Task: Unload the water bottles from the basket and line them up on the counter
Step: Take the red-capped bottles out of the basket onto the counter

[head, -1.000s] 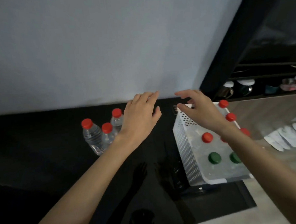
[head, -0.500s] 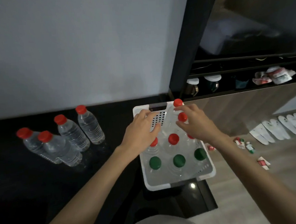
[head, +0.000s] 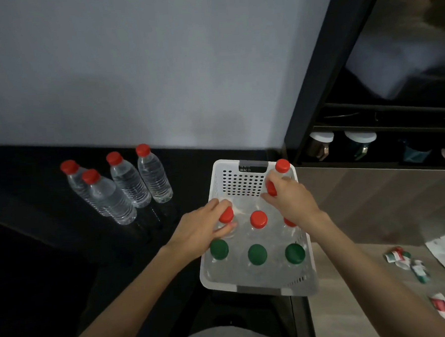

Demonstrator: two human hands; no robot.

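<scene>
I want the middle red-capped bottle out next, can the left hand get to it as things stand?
Probably not yet: the left hand is closed on another red cap; the middle red-capped bottle itself stands uncovered.

Dim, soft-focus view with blurred, distorted edges.

A white perforated basket (head: 243, 185) sits at the right end of the black bench (head: 39, 229), holding bottles with red and green caps. The left hand (head: 201, 231) closes around a red-capped bottle (head: 226, 215) in the basket's middle row. The right hand (head: 290, 198) closes around another red-capped bottle (head: 271, 187) farther back. Four red-capped bottles (head: 129, 183) stand upright together on the bench to the left, well apart from the basket.
</scene>
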